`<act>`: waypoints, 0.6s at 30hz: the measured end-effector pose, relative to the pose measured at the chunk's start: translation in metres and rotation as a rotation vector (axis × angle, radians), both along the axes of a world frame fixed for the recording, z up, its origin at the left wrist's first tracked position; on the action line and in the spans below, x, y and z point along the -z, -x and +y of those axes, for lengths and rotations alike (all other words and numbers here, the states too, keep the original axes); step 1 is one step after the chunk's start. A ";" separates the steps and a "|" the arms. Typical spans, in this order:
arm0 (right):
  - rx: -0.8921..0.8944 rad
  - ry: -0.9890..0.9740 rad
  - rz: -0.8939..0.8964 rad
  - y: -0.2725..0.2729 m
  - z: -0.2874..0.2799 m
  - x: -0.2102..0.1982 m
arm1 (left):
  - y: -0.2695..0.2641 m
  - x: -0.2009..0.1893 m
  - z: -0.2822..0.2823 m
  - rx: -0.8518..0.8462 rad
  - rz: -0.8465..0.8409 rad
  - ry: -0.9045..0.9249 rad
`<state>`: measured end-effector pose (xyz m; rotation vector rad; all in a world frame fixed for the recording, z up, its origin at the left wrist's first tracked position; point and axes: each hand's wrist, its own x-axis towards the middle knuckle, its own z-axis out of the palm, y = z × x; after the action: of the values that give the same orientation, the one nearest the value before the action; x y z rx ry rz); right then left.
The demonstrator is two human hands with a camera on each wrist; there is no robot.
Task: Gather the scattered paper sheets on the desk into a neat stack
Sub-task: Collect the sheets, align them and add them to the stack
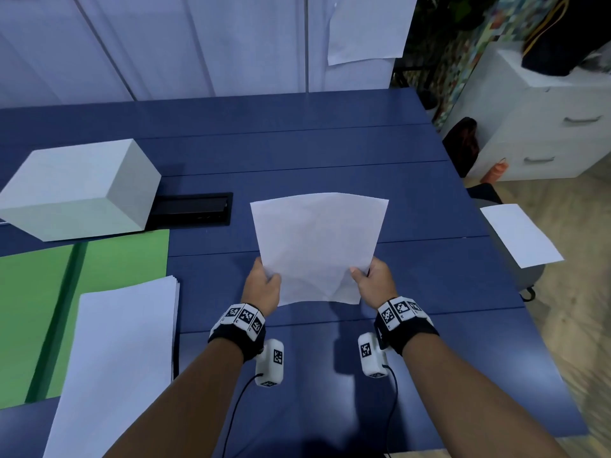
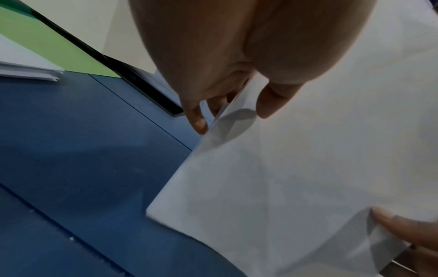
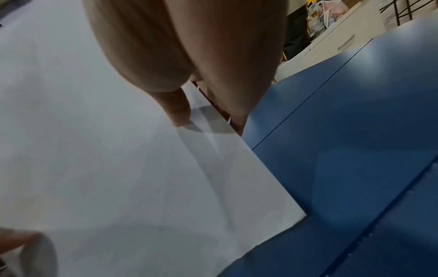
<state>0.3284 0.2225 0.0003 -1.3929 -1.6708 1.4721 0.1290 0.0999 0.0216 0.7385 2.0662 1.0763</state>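
Note:
I hold a bundle of white paper sheets (image 1: 317,246) lifted above the blue desk (image 1: 330,150), tilted away from me. My left hand (image 1: 264,282) pinches the left edge of the sheets (image 2: 308,168), thumb on top and fingers underneath. My right hand (image 1: 372,279) pinches the right edge of the sheets (image 3: 118,168) the same way. A stack of white paper (image 1: 122,352) lies at the near left, partly over a green folder (image 1: 109,259). One more loose sheet (image 1: 519,234) lies off the desk's right edge on a seat.
A white box (image 1: 76,190) stands at the left, beside a black cable hatch (image 1: 193,208) set in the desk. A white drawer cabinet (image 1: 542,123) stands at the far right on the wooden floor. A sheet (image 1: 367,28) hangs on the back partition.

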 end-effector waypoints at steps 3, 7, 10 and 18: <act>0.017 0.000 0.003 -0.005 0.000 0.001 | -0.002 -0.002 -0.003 0.026 0.005 -0.041; 0.040 0.003 0.044 -0.018 -0.006 0.005 | -0.009 0.006 -0.021 0.028 0.088 -0.082; 0.037 0.035 0.080 -0.025 -0.012 0.003 | -0.015 0.016 -0.036 0.061 0.064 -0.207; -0.028 -0.067 0.273 -0.023 -0.003 -0.032 | -0.013 -0.021 -0.030 -0.008 0.052 -0.436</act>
<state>0.3511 0.2194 0.0326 -1.0825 -1.5563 1.5301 0.1424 0.0694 0.0427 0.9766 1.8944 1.5510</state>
